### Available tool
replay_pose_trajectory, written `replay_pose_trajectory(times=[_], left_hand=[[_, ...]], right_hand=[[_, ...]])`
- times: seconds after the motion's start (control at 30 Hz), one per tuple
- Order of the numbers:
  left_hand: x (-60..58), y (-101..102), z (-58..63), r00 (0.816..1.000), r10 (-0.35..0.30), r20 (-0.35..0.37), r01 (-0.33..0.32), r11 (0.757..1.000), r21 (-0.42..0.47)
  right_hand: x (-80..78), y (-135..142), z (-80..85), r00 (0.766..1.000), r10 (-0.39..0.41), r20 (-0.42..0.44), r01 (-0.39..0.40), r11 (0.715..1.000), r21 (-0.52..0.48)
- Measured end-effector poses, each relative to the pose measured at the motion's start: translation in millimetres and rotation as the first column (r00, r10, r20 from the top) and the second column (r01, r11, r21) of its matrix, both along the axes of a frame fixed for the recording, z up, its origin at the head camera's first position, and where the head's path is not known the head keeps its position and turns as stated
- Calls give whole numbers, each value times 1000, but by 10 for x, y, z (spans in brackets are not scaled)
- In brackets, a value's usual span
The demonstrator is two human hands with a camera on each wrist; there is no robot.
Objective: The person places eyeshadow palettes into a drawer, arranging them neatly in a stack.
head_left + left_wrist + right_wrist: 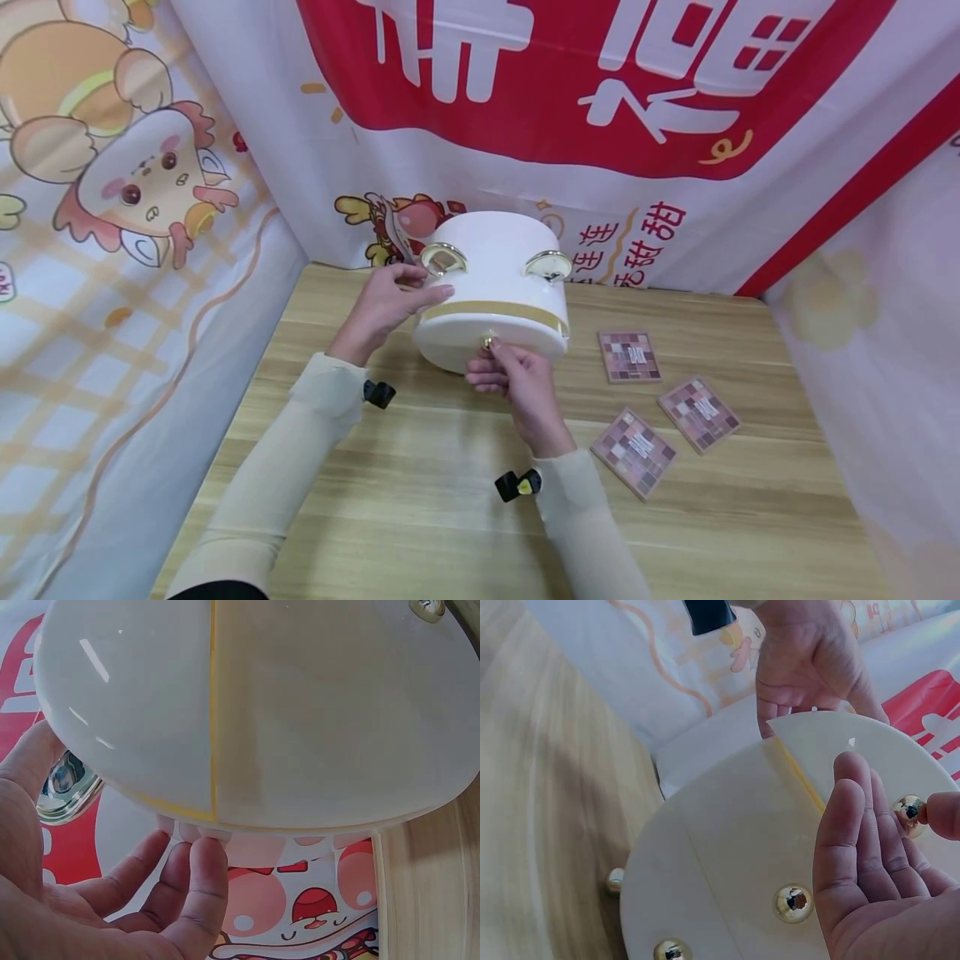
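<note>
A glossy white storage box [495,233] with gold trim, rounded in outline, stands at the back of the wooden table. Two gold curved handles sit on its upper part. My left hand [390,304] touches the box's left side; in the left wrist view its fingertips [208,855] rest along the edge, near one gold handle [67,784]. My right hand [525,387] is at the front face, its thumb and forefinger pinching a round gold knob [907,810]; the forefinger's tip is hidden in the right wrist view. Another gold knob [793,902] shows lower on the same face.
Three square palettes with patterned pink lids lie to the right of the box: one nearest the back [630,357], one further right [699,414], one nearer the front [634,452]. Behind the box hangs a red and white printed cloth [570,146], with more cloth at both sides.
</note>
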State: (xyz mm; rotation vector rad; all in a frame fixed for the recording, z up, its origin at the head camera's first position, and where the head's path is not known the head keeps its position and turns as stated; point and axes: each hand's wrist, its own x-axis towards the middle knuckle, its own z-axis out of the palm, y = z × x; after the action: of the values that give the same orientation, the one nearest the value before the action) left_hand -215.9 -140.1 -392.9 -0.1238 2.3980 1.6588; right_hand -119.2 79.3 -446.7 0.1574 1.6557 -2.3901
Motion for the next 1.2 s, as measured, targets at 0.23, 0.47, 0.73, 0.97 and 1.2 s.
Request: replay_pose_trajectory(times=[0.23,0.47,0.73,0.97,1.2], left_hand=[[-5,-2,-11,1000,-2,2,2,1000,5],[0,-10,-2,1000,-4,12,4,1000,3],[2,-3,-3,1000,-4,10,4,1000,8],[-5,-17,-26,1000,-12,1,12,1000,14],[-1,-12,-30,1000,-22,2,22,1000,16]], right_hand=[[175,25,-8,999,7,-42,-5,999,32],[298,33,-21,998,28,-51,-26,999,29],[464,56,-31,997,48,-53,-46,997,56],[583,58,-35,997,60,-42,-58,997,52],[653,49,-55,996,63,-57,-61,998,33]])
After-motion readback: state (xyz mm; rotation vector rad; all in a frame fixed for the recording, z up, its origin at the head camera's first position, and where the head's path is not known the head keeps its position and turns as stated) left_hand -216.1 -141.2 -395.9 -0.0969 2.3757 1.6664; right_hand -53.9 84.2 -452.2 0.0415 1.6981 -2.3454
